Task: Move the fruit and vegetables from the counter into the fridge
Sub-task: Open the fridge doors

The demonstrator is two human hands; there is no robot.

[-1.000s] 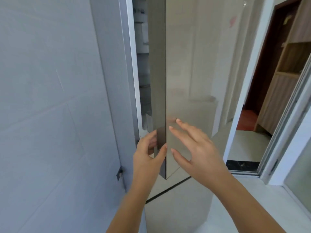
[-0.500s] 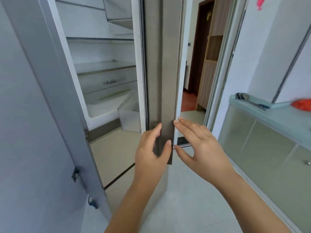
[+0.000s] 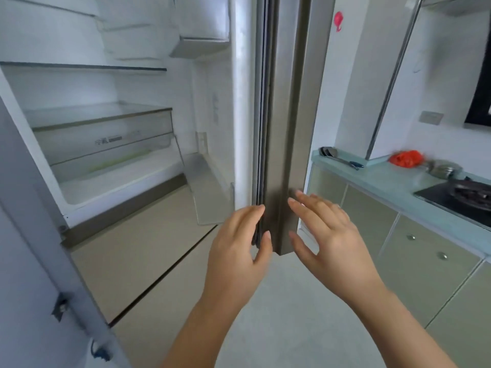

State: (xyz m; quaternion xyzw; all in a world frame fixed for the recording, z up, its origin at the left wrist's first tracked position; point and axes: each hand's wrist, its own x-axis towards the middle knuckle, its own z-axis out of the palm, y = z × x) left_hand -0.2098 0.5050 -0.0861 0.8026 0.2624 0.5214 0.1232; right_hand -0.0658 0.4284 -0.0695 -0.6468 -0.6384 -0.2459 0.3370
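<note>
1. Fridge door (image 3: 281, 107) — open, seen edge-on (landmark).
2. Left hand (image 3: 236, 251) grips the door's lower edge.
3. Right hand (image 3: 329, 235) — fingers spread, beside the door.
4. Red produce bag (image 3: 405, 158) lies on the counter (image 3: 385, 181), right of the door.

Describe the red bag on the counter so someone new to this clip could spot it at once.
Start at the pale green counter right of the open fridge door. At its back, against the wall, sits the red bag, the only bright red item there, between a ladle and a steel lid.
</note>
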